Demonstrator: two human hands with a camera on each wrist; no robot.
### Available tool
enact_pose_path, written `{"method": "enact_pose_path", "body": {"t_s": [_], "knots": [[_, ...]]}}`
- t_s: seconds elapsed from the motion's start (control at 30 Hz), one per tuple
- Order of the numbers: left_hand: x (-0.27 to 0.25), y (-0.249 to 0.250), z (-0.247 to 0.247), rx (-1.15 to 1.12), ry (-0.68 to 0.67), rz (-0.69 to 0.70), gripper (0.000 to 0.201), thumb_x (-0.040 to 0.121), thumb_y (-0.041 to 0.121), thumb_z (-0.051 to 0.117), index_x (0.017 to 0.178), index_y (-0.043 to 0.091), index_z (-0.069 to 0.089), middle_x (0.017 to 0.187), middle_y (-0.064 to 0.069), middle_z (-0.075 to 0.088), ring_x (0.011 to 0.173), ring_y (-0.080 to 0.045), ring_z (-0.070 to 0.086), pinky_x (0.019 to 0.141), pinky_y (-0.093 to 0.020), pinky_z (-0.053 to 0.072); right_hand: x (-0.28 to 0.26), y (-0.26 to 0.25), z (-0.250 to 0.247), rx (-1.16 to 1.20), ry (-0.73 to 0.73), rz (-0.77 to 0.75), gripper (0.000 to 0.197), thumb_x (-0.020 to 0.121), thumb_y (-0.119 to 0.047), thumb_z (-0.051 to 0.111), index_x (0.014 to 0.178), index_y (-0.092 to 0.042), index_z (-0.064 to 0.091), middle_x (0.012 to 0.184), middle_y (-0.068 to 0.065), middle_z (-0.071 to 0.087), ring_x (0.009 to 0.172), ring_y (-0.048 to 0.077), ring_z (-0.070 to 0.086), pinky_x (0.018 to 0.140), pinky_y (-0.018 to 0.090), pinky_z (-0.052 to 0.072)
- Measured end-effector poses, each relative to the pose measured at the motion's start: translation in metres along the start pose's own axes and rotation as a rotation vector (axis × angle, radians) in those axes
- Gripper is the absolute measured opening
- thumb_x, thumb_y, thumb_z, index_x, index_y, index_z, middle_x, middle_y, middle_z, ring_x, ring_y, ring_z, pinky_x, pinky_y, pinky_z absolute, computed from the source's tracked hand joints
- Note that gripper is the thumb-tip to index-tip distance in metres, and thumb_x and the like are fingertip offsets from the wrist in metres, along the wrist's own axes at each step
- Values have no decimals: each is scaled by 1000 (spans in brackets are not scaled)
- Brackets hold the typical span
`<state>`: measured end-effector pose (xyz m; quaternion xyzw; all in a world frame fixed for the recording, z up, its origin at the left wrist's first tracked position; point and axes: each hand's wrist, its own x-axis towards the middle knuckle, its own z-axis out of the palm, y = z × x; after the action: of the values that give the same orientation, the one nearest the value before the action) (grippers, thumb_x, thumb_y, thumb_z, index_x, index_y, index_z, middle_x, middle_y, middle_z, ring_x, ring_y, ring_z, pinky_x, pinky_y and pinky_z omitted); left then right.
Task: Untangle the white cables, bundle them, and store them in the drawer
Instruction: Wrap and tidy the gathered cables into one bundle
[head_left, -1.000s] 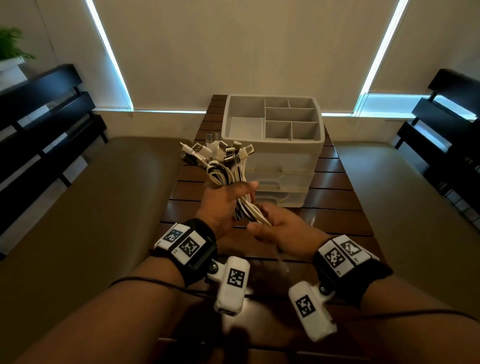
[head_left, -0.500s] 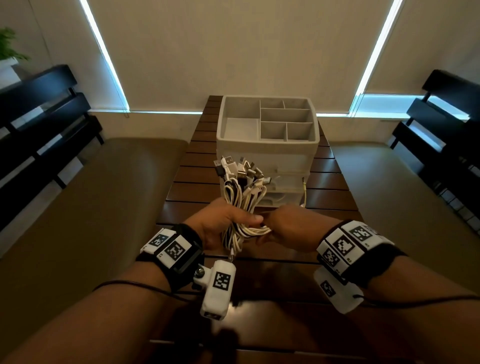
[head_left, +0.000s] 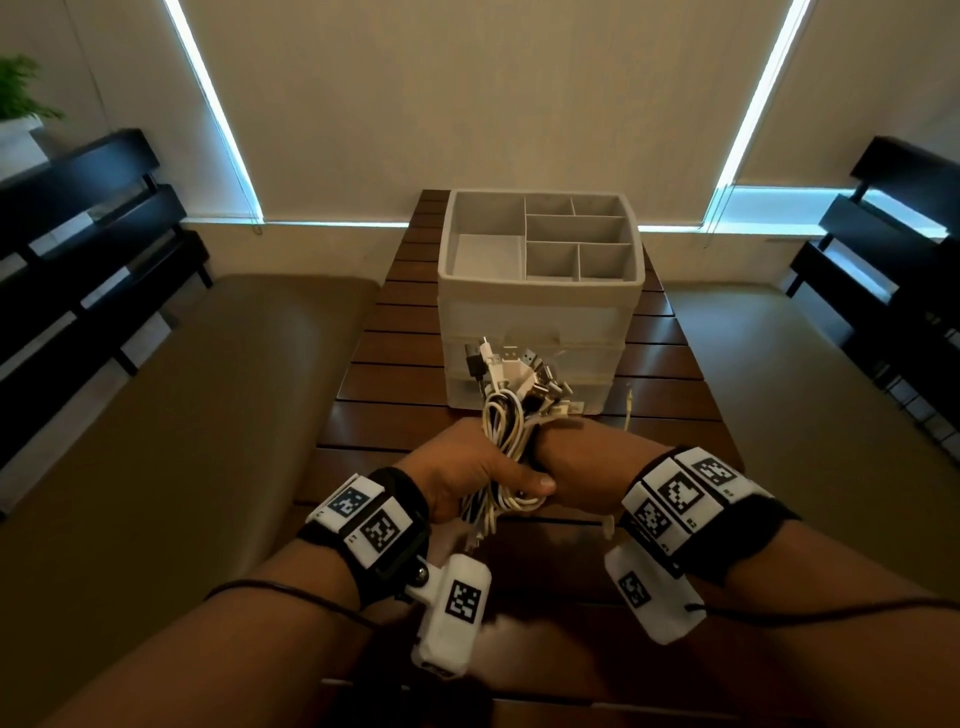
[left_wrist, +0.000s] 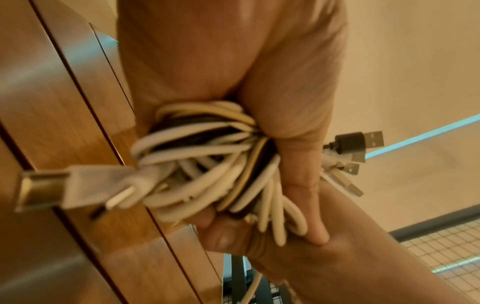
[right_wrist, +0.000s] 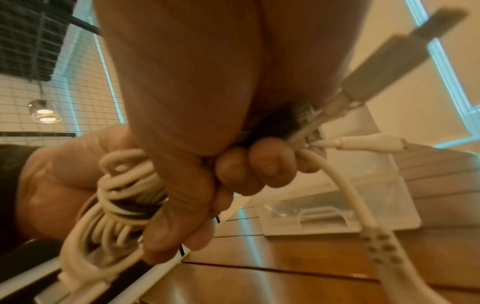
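Observation:
A bundle of white and black cables (head_left: 506, 431) is held above the wooden table, its USB plugs fanning up toward the drawer unit (head_left: 540, 291). My left hand (head_left: 467, 478) grips the bundle's lower part, thumb across the loops. My right hand (head_left: 576, 467) grips the same bundle from the right, fingers curled round it. In the left wrist view the looped cables (left_wrist: 207, 164) fill the fist (left_wrist: 298, 164). In the right wrist view my right hand (right_wrist: 233, 164) clutches the cables (right_wrist: 124, 197), with one white lead (right_wrist: 350, 197) trailing down. The drawers look shut.
The slatted wooden table (head_left: 395, 364) runs away from me, with padded benches (head_left: 208, 415) on both sides. The grey drawer unit has an open compartment tray on top. A thin loose strip (head_left: 629, 410) lies right of the unit. Dark shelving stands at the far left and right.
The bundle has dropped lower and swung right in front of the drawer unit. My right hand went from pinching a loose strand below the bundle to closing round the bundle itself.

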<state>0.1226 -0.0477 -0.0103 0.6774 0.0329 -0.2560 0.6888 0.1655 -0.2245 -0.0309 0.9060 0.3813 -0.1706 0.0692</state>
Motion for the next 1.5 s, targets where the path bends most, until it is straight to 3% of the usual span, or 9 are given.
{"method": "enact_pose_path", "body": {"t_s": [0.17,0.53,0.73,0.93,1.0,1.1,1.2,1.3,1.5], "knots": [[0,-2,3,155,25,-6,47,58,-15,78,104,-6,70,100,-17,74,96,-31,70,87,-45,57,-21,-27,-44,388,126,-113,51,85,-34,67,133,-20,53,131,-5,54,116,9,49,89,11,31],[-4,9,2,75,-3,27,51,57,-15,70,108,-12,64,111,-26,68,102,-37,67,90,-45,53,-31,2,-55,539,81,-26,36,73,-35,78,107,-26,67,102,-14,65,91,2,59,83,27,50],[-3,7,-2,-41,-27,18,55,54,-8,65,108,-9,64,100,-16,71,91,-28,67,75,-34,52,-28,4,-58,513,416,27,48,57,-46,86,97,-27,68,88,-12,70,78,1,63,75,27,52],[-3,3,-1,-101,-37,69,38,54,-8,62,90,4,67,83,-9,67,74,-20,63,62,-27,47,-26,7,-49,198,634,121,87,47,-87,52,107,-25,59,112,-7,60,111,15,51,105,35,18],[-1,1,-1,-141,29,90,40,51,-6,63,89,5,70,85,-10,66,74,-21,62,63,-28,46,-25,7,-45,212,767,145,91,48,-87,51,113,-24,58,123,-3,55,121,19,47,109,45,21],[0,0,-2,-236,92,120,43,53,-9,60,94,0,72,78,-14,64,59,-20,62,54,-25,49,-30,5,-43,481,946,238,65,59,-70,69,101,-21,61,108,-5,57,103,12,52,91,34,39],[-2,3,-5,-288,95,154,33,56,-9,59,86,1,64,65,-9,59,49,-16,58,46,-24,47,-35,-5,-45,899,748,322,48,67,-62,65,78,-14,63,72,2,63,66,13,57,63,30,48],[-2,4,-4,-314,28,187,46,55,-10,60,99,-1,61,76,-11,62,60,-18,63,52,-26,49,-32,-16,-44,1312,360,269,50,67,-55,64,88,-10,66,75,5,68,60,10,59,57,27,49],[-5,0,-2,-356,-84,216,48,55,-15,55,102,-5,61,73,-9,68,61,-18,66,54,-26,52,-28,-18,-47,1883,250,191,40,67,-14,71,104,-1,63,96,14,70,87,25,68,80,38,56]]}}
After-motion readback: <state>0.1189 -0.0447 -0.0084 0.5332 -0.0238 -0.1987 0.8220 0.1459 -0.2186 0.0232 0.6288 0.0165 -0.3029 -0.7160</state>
